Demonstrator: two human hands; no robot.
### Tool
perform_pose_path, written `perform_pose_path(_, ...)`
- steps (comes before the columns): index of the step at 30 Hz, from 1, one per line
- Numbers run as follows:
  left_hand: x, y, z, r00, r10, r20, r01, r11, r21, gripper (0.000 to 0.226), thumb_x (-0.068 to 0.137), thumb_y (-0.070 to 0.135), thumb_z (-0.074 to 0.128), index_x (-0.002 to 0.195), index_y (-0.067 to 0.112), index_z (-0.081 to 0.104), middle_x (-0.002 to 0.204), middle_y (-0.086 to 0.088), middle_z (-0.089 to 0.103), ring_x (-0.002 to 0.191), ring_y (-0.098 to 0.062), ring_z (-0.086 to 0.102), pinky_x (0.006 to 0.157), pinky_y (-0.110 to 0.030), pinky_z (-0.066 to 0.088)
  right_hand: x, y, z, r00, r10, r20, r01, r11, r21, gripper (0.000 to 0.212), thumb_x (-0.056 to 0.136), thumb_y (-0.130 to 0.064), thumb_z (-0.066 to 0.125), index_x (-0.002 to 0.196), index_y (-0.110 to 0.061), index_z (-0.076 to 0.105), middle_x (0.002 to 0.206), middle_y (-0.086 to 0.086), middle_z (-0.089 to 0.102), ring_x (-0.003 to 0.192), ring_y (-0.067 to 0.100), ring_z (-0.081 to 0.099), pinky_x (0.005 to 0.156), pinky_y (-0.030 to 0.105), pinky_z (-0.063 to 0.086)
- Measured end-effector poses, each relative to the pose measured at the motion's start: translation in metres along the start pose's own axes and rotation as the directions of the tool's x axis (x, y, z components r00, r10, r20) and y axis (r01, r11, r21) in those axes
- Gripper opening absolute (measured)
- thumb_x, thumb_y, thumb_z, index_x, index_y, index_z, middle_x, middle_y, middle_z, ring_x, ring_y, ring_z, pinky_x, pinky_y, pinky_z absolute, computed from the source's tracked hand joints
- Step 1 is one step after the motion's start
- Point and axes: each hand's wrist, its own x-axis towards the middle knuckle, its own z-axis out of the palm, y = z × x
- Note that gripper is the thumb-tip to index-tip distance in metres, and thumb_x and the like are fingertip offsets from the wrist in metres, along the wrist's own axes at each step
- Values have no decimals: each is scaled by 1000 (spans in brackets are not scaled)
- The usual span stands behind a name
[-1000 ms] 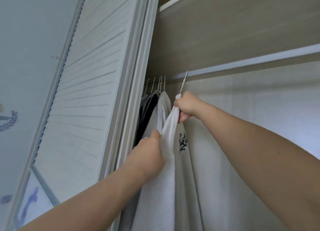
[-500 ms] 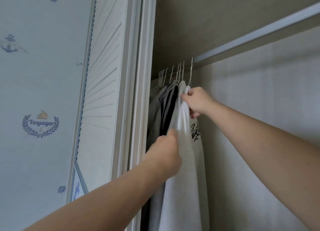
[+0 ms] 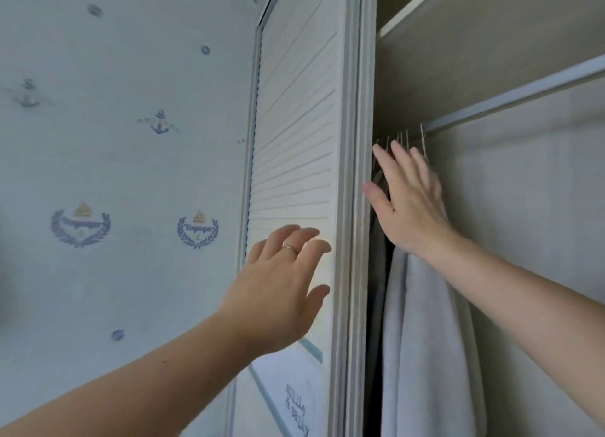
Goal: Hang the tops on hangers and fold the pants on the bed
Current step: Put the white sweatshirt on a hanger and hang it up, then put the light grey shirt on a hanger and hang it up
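R hand (image 3: 411,204) at 1 o'clock, fingers spread wide, holding nothing, in front of hanger hooks (image 3: 404,140) on rail (image 3: 510,97). White top (image 3: 425,338) hangs below at 5. L hand (image 3: 281,289) center, fingers splayed, empty, in front of louvred door (image 3: 294,141); contact unclear.

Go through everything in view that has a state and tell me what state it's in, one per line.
Left hand: open, fingers spread, holding nothing, in front of the door.
Right hand: open, flat against the hung clothes.
White top: hanging on the rail.
Dark clothes: hanging, bunched against the door side.
Louvred door: slid aside, wardrobe open.
Rail: bare to the right of the hangers.
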Motion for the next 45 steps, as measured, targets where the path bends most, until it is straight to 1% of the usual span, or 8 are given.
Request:
perform_pose_path(4, -88, -42, -68, 994, -98, 56, 93, 992, 91, 63, 98, 64, 30, 153, 38, 14, 169, 8, 6, 155, -19, -4, 124, -40, 9, -34, -106, 3, 994, -70, 87, 65, 996, 63, 70, 95, -69, 13, 159, -41, 4, 169, -7, -4, 155, 18, -11, 122, 58, 0)
perform_pose_path(11, -259, -94, -192, 949, -278, 149, 246, 949, 199, 76, 90, 76, 13, 157, 41, 2, 170, 10, -5, 156, -19, -12, 126, -48, 3, -107, -306, 6, 954, -193, 228, 111, 938, 330, 70, 95, -67, 19, 158, -38, 10, 169, -7, 0, 156, 21, -6, 122, 59, 1)
perform_pose_path(19, -484, -128, -310, 780, -598, 184, 493, 768, 409, 77, 91, 73, 17, 159, 39, 2, 170, 9, -6, 156, -20, -14, 126, -48, 0, -206, -530, 12, 733, -612, 297, 305, 686, 661, 69, 96, -66, 23, 158, -38, 13, 169, -11, 5, 155, 9, -6, 124, 50, -4)
perform_pose_path(24, -631, -123, -366, 556, -823, 120, 694, 539, 477, 75, 93, 71, 25, 157, 39, 6, 171, 8, -1, 156, -21, -8, 124, -47, 2, -280, -663, 24, 561, -797, 225, 305, 452, 838, 74, 92, -68, 24, 158, -34, 25, 166, -11, 18, 154, 5, 3, 125, 44, -1)
perform_pose_path(29, -778, -103, -395, 227, -973, 37, 827, 212, 520, 75, 95, 71, 30, 158, 40, 5, 170, 10, -4, 155, -19, -9, 125, -44, 2, -360, -784, 50, 388, -907, 165, 232, 270, 935, 72, 91, -68, 26, 155, -36, 29, 163, -15, 23, 153, 5, 11, 125, 42, 4)
perform_pose_path(33, -880, -98, -406, -23, -1000, 9, 852, -15, 524, 72, 97, 70, 33, 157, 40, 6, 170, 9, 0, 156, -20, -6, 125, -45, 6, -423, -877, 79, 269, -949, 161, 140, 205, 969, 66, 94, -60, 35, 154, -33, 33, 161, -13, 28, 151, 7, 17, 124, 44, 7)
perform_pose_path(39, -998, -123, -396, -328, -944, 41, 862, -280, 423, 71, 99, 66, 38, 159, 36, 15, 170, 8, 11, 156, -21, 4, 124, -46, 13, -515, -988, 153, 38, -962, 270, 19, 271, 962, 57, 101, -54, 42, 154, -33, 32, 161, -13, 31, 149, 9, 22, 121, 44, 15)
perform_pose_path(45, -1085, -160, -351, -518, -843, 145, 824, -448, 346, 68, 100, 63, 38, 158, 34, 20, 168, 7, 17, 154, -20, 11, 123, -46, 21, -596, -1063, 229, -227, -855, 466, -29, 484, 875, 59, 102, -52, 42, 156, -33, 27, 163, -10, 27, 150, 15, 22, 118, 44, 19)
